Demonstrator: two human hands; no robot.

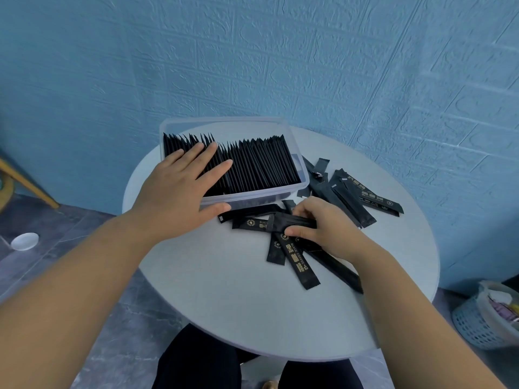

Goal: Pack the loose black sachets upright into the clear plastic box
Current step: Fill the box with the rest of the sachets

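A clear plastic box stands at the back of the round table, packed with a long row of black sachets standing upright. My left hand lies flat with straight fingers on the tops of the left part of that row, its thumb by the box's front wall. In front of the box, my right hand pinches one black sachet just above the table. Several loose black sachets lie under and around it, with another heap to the right of the box.
The grey round table has bare surface toward me. On the floor stand a blue basket at the right and a small white dish at the left. A textured blue wall rises behind.
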